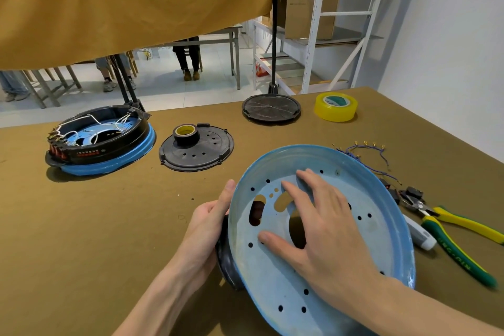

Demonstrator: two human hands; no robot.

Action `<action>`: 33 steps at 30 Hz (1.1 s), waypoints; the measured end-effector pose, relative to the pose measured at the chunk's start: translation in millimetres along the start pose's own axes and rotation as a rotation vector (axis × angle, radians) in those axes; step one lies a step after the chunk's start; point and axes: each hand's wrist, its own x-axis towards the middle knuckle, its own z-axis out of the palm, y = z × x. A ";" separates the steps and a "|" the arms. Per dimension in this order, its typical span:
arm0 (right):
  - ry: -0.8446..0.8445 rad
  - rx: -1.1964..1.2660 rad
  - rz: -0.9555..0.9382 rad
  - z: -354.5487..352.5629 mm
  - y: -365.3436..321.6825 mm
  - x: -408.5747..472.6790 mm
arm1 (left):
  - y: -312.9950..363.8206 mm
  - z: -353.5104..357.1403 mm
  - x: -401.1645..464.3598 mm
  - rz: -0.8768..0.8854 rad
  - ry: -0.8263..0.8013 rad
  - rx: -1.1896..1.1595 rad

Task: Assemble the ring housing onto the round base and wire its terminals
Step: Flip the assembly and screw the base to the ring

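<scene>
Two hands seat parts: the right hand [324, 229], fingers spread, presses the blue perforated round metal base [362, 172] while the left hand [210, 221] curls round the black plastic ring housing [225, 259] beneath at its near-left edge; alignment likely comes next, before wiring.

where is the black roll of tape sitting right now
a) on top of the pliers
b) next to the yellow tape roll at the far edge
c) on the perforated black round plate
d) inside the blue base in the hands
c: the black tape roll stands on the perforated black plate in the middle of the table, well apart from the blue round base, the pliers and the yellow tape roll.
</scene>
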 end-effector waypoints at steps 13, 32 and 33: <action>0.153 -0.041 -0.100 -3.7 -1.8 9.7 | 1.7 -11.9 4.1 0.028 -0.248 -0.003; -0.577 0.284 0.096 -107.2 35.7 98.7 | 7.2 -13.0 -4.0 0.020 -0.415 -0.121; -0.579 0.309 0.101 -105.7 37.2 99.3 | 6.5 -13.9 -3.2 0.011 -0.414 -0.128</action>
